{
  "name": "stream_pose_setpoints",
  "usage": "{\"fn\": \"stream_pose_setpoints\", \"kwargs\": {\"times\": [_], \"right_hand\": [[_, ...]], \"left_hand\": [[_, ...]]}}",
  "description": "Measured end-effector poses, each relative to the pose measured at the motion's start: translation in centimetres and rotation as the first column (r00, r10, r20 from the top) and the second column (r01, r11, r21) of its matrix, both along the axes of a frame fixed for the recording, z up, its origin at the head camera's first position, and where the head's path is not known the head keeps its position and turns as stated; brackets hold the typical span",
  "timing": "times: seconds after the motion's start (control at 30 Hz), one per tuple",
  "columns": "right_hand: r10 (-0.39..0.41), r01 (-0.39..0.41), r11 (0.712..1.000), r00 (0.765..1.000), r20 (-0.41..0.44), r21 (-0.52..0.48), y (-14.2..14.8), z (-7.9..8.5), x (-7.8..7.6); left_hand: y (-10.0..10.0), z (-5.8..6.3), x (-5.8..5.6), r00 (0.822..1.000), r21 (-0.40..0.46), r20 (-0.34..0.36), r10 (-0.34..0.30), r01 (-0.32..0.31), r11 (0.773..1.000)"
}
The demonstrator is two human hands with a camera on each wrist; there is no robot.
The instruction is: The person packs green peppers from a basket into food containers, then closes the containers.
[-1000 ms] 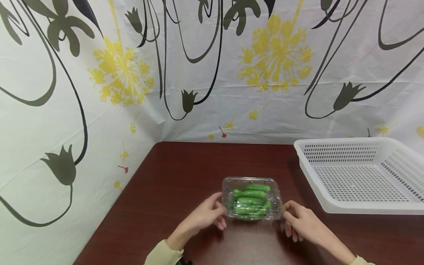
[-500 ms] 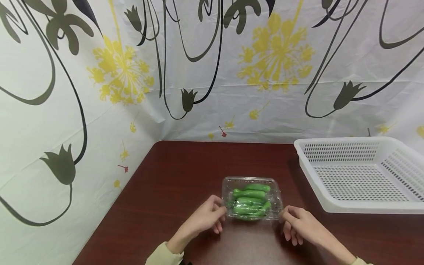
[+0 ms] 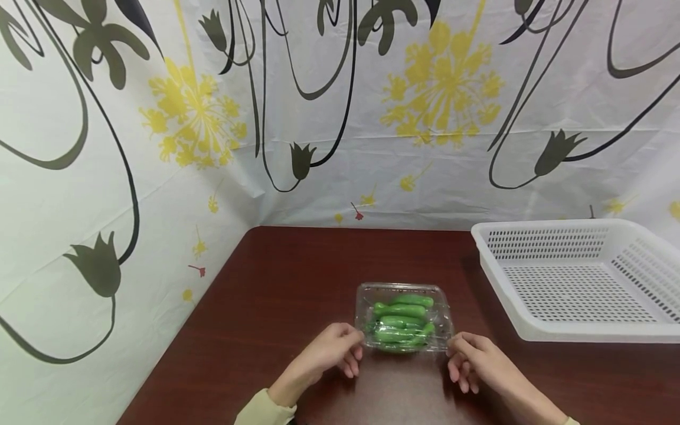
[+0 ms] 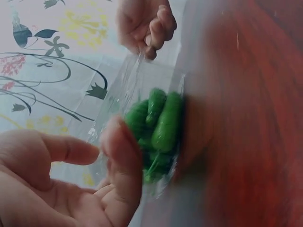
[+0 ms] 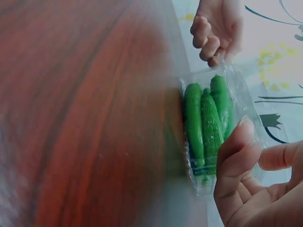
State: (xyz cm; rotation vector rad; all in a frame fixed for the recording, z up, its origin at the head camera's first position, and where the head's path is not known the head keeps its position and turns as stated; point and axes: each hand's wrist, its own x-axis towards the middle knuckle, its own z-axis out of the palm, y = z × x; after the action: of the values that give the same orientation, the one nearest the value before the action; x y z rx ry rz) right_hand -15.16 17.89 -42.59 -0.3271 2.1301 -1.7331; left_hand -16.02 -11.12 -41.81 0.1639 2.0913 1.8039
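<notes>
A clear plastic clamshell box (image 3: 366,301) sits on the table in the head view, its lid down. Several long green vegetables (image 3: 401,322), pepper-like, lie inside it. At the box's front left corner, my left hand (image 3: 332,349) pinches the rim between thumb and index finger. The right hand (image 3: 478,357) pinches the front right corner in the same way. Both wrist views show the vegetables (image 4: 168,120) through the plastic, with the other hand at the far end of the box. The remaining fingers of each hand are loosely curled below the rim.
A white perforated plastic basket (image 3: 536,330) stands on the right of the dark red-brown table (image 3: 297,265). A white sheet (image 3: 329,130) printed with flowers hangs behind the table and along its left side.
The left hand's index finger has slid from the box's left side down to the front corner. My right hand has shifted slightly left and nearer. The box has stayed in place.
</notes>
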Motion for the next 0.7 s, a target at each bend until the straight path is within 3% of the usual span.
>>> {"fn": "stream_pose_setpoints", "kwargs": {"times": [0.33, 0.7], "right_hand": [[-0.057, 0.063, 0.995, 0.995, 0.079, -0.080, -0.2, -0.2, 0.5], [-0.021, 0.029, 0.990, 0.998, 0.061, -0.140, 0.0, -0.5, 0.3]], "left_hand": [[0.3, -0.9, 0.2, 0.996, 0.183, 0.077, 0.040, -0.053, 0.982], [0.2, -1.1, 0.2, 0.996, 0.216, 0.083, 0.029, -0.046, 0.975]]}}
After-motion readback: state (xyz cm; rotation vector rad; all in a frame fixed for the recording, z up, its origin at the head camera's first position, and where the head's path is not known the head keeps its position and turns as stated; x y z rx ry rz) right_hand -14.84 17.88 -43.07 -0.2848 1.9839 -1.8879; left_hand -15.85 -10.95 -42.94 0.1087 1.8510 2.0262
